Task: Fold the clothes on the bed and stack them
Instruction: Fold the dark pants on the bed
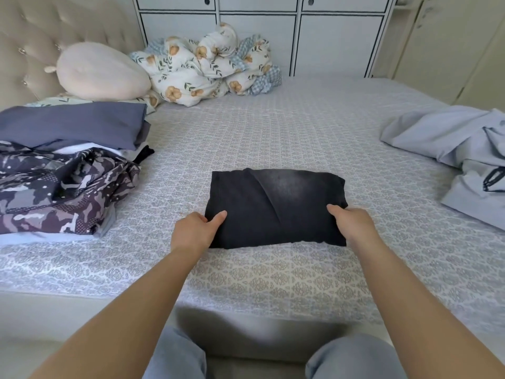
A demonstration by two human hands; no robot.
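Here, no readable brand, label or writing anywhere in view. Folded black garment [274, 207]: a thick dark rectangle, faded to grey across its far half, one diagonal crease through the middle, lying flat on the bed [273, 127] near its front edge. Left hand [195, 229] at the garment's near-left corner, thumb on top, remaining fingers tucked under the cloth and hidden; right hand [352, 222] at the near-right corner, thumb on top, fingers likewise hidden beneath. Both gripping the fabric edge. Left of the garment, well apart: a stack of folded clothes [73, 132], blue-grey piece on top, and a camouflage-print piece [62, 192] in front, both cut off by the frame edge. Right of the garment, well apart: a crumpled pale-blue garment [451, 149] with dark trim, partly out of frame. Beyond the garment, by the headboard: a cream pillow [102, 72] and a bunched floral duvet [210, 64].
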